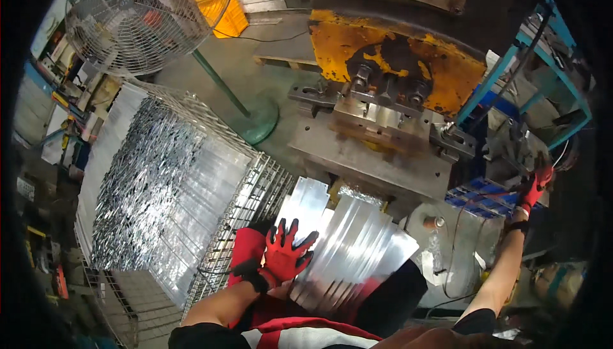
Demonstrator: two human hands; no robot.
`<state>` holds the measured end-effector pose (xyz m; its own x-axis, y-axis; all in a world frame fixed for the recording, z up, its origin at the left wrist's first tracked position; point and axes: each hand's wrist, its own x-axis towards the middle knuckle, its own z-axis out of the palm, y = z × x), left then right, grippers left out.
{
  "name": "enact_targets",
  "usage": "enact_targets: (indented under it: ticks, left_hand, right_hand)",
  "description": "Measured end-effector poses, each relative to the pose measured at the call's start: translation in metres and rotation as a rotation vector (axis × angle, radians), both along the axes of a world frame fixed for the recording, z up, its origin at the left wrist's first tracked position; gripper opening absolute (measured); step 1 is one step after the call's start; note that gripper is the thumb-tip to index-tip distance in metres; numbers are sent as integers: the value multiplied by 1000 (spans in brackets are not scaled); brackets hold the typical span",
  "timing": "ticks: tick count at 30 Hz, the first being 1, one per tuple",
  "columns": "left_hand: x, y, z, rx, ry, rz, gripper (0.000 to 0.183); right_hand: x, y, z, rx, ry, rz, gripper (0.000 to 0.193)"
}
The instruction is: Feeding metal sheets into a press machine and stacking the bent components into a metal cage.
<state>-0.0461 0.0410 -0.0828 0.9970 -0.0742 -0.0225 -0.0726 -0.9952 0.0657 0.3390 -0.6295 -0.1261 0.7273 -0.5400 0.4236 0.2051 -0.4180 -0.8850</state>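
My left hand (285, 251), in a red glove with dark fingertips, lies open with fingers spread at the edge of shiny metal sheets. Under and beside it are a smaller group of silvery sheets (306, 201) and a larger fanned stack of metal strips (357, 237) across my lap. Far out to the right reaches my right hand (538, 188), also red-gloved, beside a blue plastic crate (472, 201). Its fingers blend into dark things there, so whether it grips anything is hidden. Ahead stands a press with a worn yellow ram (335, 49) above a metal die (383, 119).
On the left, a wire mesh cage (220, 237) holds many stacked metal strips (153, 183). Behind it stands a large fan (137, 14) on a green round base (260, 124). A teal metal frame (491, 81) rises at the right. The press bed (357, 157) juts toward me.
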Motion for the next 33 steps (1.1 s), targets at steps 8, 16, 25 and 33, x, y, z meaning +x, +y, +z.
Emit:
enact_targets:
  ticks: [8, 16, 25, 33]
  left_hand:
    - [-12, 2, 0, -35, -47, 39, 52]
    - [-18, 9, -14, -46, -129, 26, 54]
    - [-21, 7, -13, -14, -121, 30, 55]
    - [-21, 10, -15, -35, -134, 26, 56]
  right_hand:
    - [-185, 144, 152, 299, 379, 791, 34]
    - [-251, 338, 199, -712, 243, 735, 48]
    - [-219, 448, 178, -1140, 275, 463, 37]
    - [-216, 466, 179, -1150, 473, 516, 40]
